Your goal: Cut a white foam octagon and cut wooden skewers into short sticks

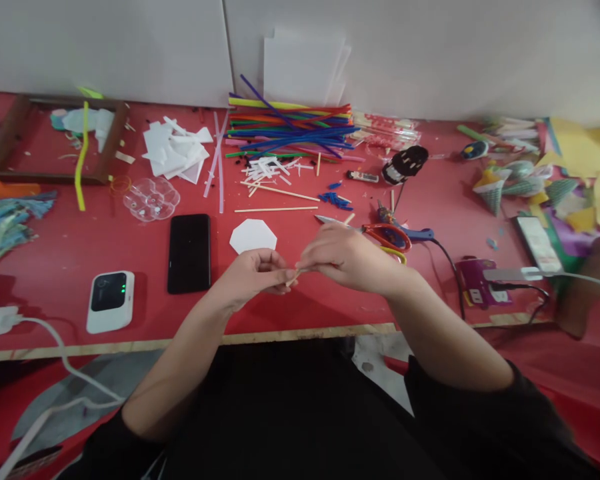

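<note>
Over the front of the red table, my left hand (266, 272) pinches a short wooden stick (292, 280) between thumb and fingers. My right hand (337, 257) meets it there, its fingertips closed on the same stick's other end. A white paper octagon (253, 237) lies flat just behind my left hand. Red-handled scissors (387, 235) lie behind my right hand, their blades partly hidden by it. Further back are thin wooden sticks (276, 209), small blue cut pieces (335, 200) and white cut strips (266, 171).
A black phone (189, 253) and a white router-like device (111, 301) lie to the left. Colourful pipe cleaners (290, 127) are heaped at the back, beside white paper scraps (176, 150). A blue-handled glue gun (415, 234) with a cord lies right. Another person's arm (593, 280) is at the far right.
</note>
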{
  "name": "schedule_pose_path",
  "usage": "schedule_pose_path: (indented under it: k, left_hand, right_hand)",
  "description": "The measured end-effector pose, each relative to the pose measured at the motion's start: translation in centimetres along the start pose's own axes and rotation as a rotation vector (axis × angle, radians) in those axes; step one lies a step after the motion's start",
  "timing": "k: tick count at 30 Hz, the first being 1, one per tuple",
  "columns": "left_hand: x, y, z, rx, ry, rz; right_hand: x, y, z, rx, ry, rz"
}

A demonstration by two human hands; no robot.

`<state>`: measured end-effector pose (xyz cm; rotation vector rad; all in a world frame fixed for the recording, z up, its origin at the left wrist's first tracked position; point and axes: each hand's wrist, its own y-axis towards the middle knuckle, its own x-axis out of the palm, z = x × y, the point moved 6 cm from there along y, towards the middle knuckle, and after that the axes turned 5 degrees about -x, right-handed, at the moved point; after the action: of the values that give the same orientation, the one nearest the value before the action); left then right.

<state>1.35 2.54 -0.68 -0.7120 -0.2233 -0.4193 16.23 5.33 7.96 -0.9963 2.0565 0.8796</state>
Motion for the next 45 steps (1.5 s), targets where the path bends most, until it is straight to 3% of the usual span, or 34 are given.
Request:
schedule_pose_path:
  k: [3,6,12,17,21,29,38,45]
  left_hand:
    - [0.6,0.5,-1.0,-0.097,-0.031,-0.068]
    - [0.8,0.7,-1.4,-0.083,-0.041,-0.092]
    - [-0.3,1.7,-1.9,-0.004,-0.096,0.045]
    - [-0.8,2.3,-1.8,0.049,-0.034,0.113]
    - [-1.1,2.2,-1.5,0.051,0.047,0.16]
    - [-1.5,1.9,-1.2,0.014,0.159,0.155]
    - [-0.7,1.6,-0.9,0.07,0.17,0.136]
    - [-0.6,1.7,-1.0,0.127,0.108,0.145]
  right_hand:
    - [0.2,0.3,0.0,-0.075,-0.052,-0.093]
    - [0.4,0.3,0.2,-0.096,-0.114,-0.067]
    - [1.0,-1.0,1.2,0.104,-0.165,0.17]
    - [4.2,-2.0,1.8,0.042,-0.058,0.204]
    - [5.5,-2.4,2.6,0.052,-0.033,0.236]
    - [5.0,-2.5,3.0,0.107,0.154,0.174]
    - [4.9,-2.6,2.2,0.208,0.096,0.246]
    - [5.1,-2.7,1.4,0.185,0.07,0.308]
